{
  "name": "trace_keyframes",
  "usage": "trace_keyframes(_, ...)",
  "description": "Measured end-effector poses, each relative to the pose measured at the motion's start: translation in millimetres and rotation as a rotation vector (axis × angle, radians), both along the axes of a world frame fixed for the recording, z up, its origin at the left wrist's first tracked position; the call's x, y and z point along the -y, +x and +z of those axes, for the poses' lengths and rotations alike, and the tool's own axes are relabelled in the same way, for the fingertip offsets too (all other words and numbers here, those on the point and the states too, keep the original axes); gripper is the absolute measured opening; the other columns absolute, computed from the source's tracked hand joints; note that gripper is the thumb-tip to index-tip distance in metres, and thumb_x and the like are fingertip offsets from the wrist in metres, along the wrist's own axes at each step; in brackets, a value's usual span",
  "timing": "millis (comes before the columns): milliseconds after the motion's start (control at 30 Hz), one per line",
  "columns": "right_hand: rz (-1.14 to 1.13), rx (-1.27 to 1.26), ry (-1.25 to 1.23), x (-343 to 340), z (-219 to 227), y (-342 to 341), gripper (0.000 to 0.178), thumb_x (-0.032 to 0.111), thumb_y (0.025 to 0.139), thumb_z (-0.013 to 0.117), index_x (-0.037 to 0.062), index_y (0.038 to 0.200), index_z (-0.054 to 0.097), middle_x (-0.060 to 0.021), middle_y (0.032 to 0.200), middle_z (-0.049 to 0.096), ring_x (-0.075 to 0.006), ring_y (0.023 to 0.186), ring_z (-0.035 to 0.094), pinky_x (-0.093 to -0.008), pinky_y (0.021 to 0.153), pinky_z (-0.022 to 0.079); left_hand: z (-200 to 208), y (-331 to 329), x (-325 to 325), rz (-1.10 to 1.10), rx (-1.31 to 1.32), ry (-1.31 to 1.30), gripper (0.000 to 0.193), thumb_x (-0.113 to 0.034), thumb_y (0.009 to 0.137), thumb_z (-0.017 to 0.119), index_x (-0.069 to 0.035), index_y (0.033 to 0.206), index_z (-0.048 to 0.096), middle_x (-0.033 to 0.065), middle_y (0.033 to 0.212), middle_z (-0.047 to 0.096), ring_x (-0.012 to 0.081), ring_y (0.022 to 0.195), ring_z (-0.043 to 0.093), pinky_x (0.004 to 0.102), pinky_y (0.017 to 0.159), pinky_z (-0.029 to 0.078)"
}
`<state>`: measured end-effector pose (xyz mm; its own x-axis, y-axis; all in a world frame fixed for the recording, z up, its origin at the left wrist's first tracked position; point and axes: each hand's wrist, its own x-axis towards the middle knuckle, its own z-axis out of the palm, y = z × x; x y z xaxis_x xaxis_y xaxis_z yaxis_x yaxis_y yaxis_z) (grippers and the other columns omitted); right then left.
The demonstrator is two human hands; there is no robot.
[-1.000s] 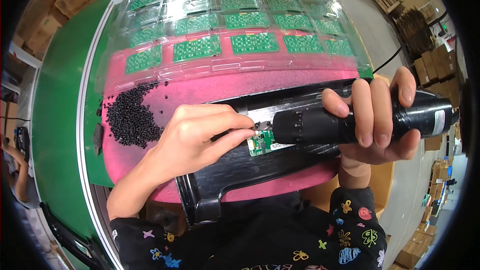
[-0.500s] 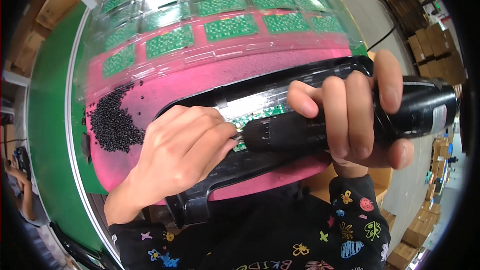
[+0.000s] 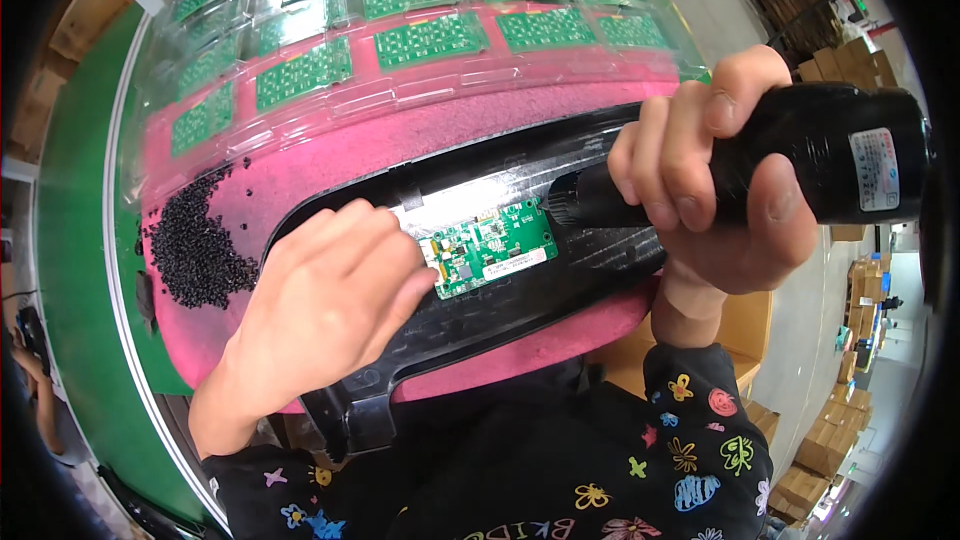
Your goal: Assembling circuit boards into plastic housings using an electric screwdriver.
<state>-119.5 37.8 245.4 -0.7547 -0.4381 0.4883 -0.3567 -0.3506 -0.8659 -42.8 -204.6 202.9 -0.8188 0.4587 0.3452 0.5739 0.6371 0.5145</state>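
A green circuit board (image 3: 503,242) with a white label strip lies in a long black plastic housing (image 3: 470,325). My left hand (image 3: 325,295) is closed over the board's left end, thumb and fingertips at its edge; whether anything is pinched there is hidden. My right hand (image 3: 715,180) grips a black electric screwdriver (image 3: 840,155), held nearly level. Its ribbed nose (image 3: 566,202) is at the board's right end, where the bit cannot be made out. A pile of small black screws (image 3: 200,250) sits left of the housing.
Clear plastic trays (image 3: 400,75) holding several green boards cover the far side of the pink mat (image 3: 520,120). Green tabletop (image 3: 75,230) lies to the left. Cardboard boxes (image 3: 850,340) stand at the right, and another person's arm (image 3: 42,390) shows far left.
The screwdriver's nose has moved right, from the board's left end to its right end, uncovering the board. My left hand has shifted slightly left and down, away from the nose.
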Motion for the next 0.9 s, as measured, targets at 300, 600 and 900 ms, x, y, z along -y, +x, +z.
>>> trace_keyframes(300,-0.077,-0.027,0.053,6.8,-2.8,-0.4,0.032,0.034,0.089,0.053,0.0066,0.101,0.041,0.0014,0.058,0.045,-0.0103,0.048,0.042,-0.0281,0.054,0.041,-2.6,1.5,-0.7,-0.145,0.039,-0.049,0.023,-0.010,0.068,0.078,-0.004,0.083,0.061,0.0050,0.084,0.064,0.0240,0.080,0.062,0.0349,0.062,0.045)
trace_keyframes(600,-0.050,-0.034,0.113,10.0,-0.1,-5.2,0.029,0.030,0.088,0.052,0.0053,0.099,0.042,0.0011,0.057,0.044,-0.0103,0.047,0.040,-0.0279,0.052,0.039,-6.5,3.5,0.5,-0.124,0.007,-0.033,0.018,-0.008,0.072,0.075,-0.004,0.085,0.064,0.0058,0.094,0.070,0.0221,0.081,0.065,0.0336,0.062,0.047)
trace_keyframes(900,-0.140,0.044,0.286,15.7,5.6,-4.7,0.029,0.030,0.087,0.055,0.0050,0.098,0.044,0.0009,0.058,0.044,-0.0100,0.048,0.041,-0.0272,0.051,0.038,-8.7,1.9,-2.5,-0.078,0.121,0.058,0.014,-0.006,0.077,0.073,-0.003,0.086,0.062,0.0073,0.092,0.070,0.0269,0.080,0.068,0.0364,0.067,0.053)
